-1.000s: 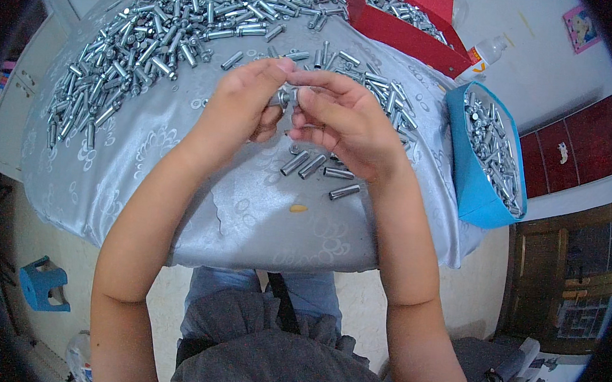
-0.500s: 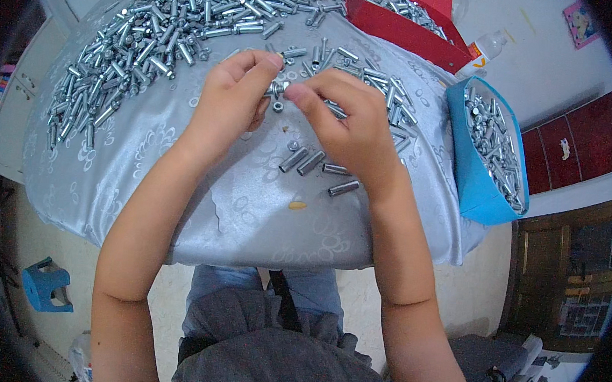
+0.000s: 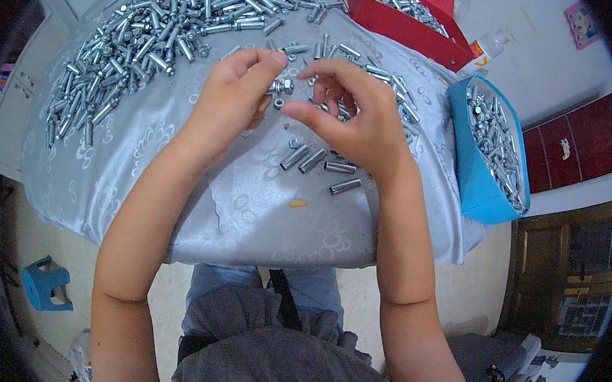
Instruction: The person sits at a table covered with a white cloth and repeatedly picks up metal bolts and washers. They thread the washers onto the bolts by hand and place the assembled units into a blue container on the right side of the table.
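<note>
Right fingers (image 3: 333, 69) have spread beside the bolt (image 3: 288, 86), orange-labelled bottle (image 3: 493, 44) beyond

The silvery cloth-draped table (image 3: 248, 222) is carrying a sprawling heap of sleeve anchors (image 3: 163, 32), far left; nearer, four metal sleeves (image 3: 313, 160) are lying loose, and a yellow scrap (image 3: 298, 204) is resting closer in.

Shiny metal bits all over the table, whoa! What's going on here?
A person's left hand is holding a small metal fastener, its nut-like end poking out. The right hand is open beside it, thumb and fingers apart. A big metal pile covers the far left of the silvery tablecloth. More pieces sit in the red box and blue bin.
</note>
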Demonstrator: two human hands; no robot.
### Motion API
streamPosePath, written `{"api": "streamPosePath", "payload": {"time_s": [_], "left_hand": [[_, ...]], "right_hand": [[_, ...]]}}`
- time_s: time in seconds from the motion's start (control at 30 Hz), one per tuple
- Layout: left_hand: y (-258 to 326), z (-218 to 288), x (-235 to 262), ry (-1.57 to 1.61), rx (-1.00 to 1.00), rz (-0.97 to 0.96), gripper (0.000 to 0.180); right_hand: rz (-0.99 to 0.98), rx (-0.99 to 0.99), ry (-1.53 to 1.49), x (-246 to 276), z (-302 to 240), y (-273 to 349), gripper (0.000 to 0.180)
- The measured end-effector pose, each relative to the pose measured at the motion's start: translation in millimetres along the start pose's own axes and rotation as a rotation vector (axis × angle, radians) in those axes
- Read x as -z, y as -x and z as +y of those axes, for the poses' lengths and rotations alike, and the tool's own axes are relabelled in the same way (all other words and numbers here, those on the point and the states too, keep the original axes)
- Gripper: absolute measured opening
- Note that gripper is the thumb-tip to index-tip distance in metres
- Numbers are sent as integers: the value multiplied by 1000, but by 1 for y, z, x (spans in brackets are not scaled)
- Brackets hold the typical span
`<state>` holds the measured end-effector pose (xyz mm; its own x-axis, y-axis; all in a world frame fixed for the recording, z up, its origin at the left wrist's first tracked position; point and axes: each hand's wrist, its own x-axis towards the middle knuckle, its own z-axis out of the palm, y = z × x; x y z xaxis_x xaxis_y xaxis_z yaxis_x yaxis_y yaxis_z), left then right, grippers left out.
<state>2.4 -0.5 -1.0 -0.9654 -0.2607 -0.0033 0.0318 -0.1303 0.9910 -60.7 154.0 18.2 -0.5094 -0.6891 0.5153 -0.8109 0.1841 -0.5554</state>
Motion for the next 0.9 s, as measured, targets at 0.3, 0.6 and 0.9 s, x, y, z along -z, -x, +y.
{"api": "streamPosePath", "payload": {"time_s": [0.3,0.6,0.9], "left_hand": [[-2,-2,0,6,13,-5,26],[-1,-4,2,-17,16,-22,22],[-1,-5,1,-53,-12,-13,23]], "right_hand": [[-4,2,43,-2,5,0,25],[-55,70,32,-5,14,1,31],[-10,215,-28,-19,14,0,23]]}}
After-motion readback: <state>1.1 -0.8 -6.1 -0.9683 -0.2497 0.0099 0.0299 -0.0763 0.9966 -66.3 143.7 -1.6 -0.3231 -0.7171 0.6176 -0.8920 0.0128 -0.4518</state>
